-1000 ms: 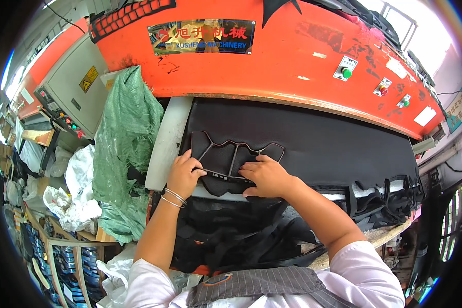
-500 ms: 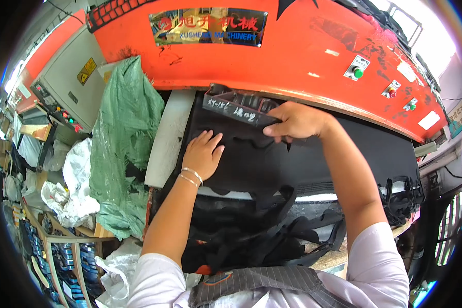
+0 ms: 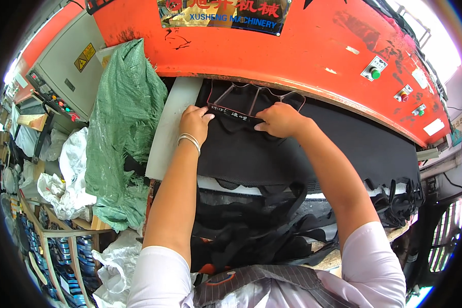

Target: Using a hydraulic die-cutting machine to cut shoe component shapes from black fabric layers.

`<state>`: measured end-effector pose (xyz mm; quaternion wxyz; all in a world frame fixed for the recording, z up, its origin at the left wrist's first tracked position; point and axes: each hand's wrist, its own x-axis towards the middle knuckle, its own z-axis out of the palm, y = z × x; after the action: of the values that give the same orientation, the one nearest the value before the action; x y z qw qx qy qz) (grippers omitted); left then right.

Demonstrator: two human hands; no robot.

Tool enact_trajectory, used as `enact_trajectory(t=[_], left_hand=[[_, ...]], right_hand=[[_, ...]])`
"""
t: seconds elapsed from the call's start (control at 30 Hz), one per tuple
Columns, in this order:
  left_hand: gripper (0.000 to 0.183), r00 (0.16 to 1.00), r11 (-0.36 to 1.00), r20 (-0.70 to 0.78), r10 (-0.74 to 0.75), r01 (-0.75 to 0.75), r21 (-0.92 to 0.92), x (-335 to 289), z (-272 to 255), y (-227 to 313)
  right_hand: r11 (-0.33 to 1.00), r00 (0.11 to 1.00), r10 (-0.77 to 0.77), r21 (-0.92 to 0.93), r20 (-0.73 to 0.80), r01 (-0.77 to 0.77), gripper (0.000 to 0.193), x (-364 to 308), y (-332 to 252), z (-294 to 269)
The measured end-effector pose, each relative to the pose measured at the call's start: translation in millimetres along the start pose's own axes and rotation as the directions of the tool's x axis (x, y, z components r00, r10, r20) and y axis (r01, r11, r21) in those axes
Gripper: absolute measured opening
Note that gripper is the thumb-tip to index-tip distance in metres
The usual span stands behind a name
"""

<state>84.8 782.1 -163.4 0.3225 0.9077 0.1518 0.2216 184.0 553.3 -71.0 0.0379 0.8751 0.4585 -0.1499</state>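
A metal cutting die [image 3: 234,113] lies flat on black sheet material [image 3: 244,159], under the front of an orange press. Thin walls and crossbars make up its open frame, and pale handwriting marks the near wall. My left hand [image 3: 194,123] has its thumb and fingers closed at the die's near left corner. Farther right, my right hand [image 3: 281,121] grips the same near wall, fingers over its top. The black sheet shows through the die's openings. Beneath the sheet, a white board [image 3: 172,115] sticks out at the left.
The orange press [image 3: 231,56] spans the far side, with a green button [image 3: 375,74] and a red button [image 3: 404,96]. Black offcuts [image 3: 251,220] hang along the near edge. A green woven sack [image 3: 123,118] and a grey cabinet [image 3: 69,61] stand left, above a rack [image 3: 69,233].
The die has gone from tilted in my right hand to flat on the black sheet. My left hand has moved up from the sheet to the die's left corner. The view has shifted slightly.
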Motion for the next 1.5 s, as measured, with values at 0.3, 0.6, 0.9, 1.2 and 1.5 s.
enact_trajectory(t=[0.3,0.6,0.9,1.2,1.5], left_hand=[[0.032,0.994,0.993,-0.016,-0.109,0.11,0.047,8,-1,-6],[0.029,0.993,0.996,-0.085,-0.087,0.084,-0.039,11,3,-5],[0.028,0.996,1.0,-0.08,-0.026,0.027,0.011,24,7,0],[0.035,0.975,0.99,-0.218,0.054,-0.023,0.142,43,-8,21],[0.027,0.809,0.756,0.237,0.537,-0.338,-0.56,57,137,322]], right_hand=[[1.0,0.706,0.005,0.007,-0.709,0.0,0.043,-40,18,41],[0.905,0.798,0.305,0.42,-0.521,-0.072,0.039,-53,52,70],[0.882,0.771,0.302,0.471,-0.561,-0.003,0.035,-50,66,72],[0.877,0.567,0.36,0.476,-0.741,0.066,0.063,-144,115,26],[0.813,-0.445,0.4,0.535,-0.801,-0.232,0.05,-267,443,7]])
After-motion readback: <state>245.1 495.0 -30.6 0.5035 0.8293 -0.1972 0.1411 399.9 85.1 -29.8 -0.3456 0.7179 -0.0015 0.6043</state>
